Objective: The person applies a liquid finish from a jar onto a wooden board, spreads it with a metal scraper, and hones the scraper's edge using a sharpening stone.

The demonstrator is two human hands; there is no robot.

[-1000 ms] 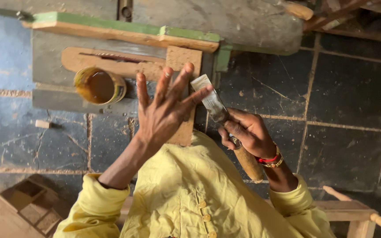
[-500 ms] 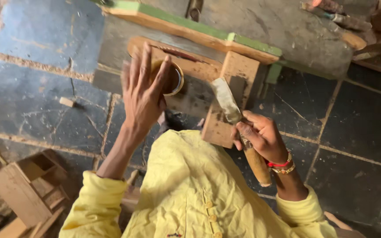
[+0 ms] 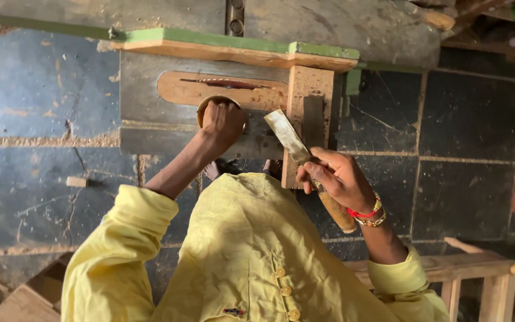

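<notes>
Head view
Left hand (image 3: 222, 124): reaching forward over the tin, fingers curled down and bunched over its mouth; covering most of the rim, so cannot tell whether gripping it or dipping in.
Tin (image 3: 205, 105): sitting on the grey slab, just below the oval board; only a brownish arc of rim showing at the left of the hand.
Right hand (image 3: 338, 177): closing around the chisel where blade meets handle, thumb and forefinger pinching near the metal, other fingers wrapping behind.
Chisel (image 3: 290, 140): slanting up and left from the hand, flat pale blade crossing the block's lower left; rounded wooden handle sticking out below the hand toward the wrist.
Block (image 3: 311, 98): lying flat and lengthwise on the slab's right end, upper end butting under the plank, a darker groove running down its face.
Oval board (image 3: 222, 90): lying across the slab, right end touching the block, a thin dark slit along its top.
Plank (image 3: 233, 50): running along the slab's far edge, green on top, bare wood at the side.
Slab (image 3: 144, 113): resting on the dark tiled floor.
Bangles (image 3: 369, 214): ringing the right wrist, red and gold.
Sleeves (image 3: 120, 238): yellow, bunching at both forearms.
Stool (image 3: 478, 271): standing at lower right, well apart from the slab.
</notes>
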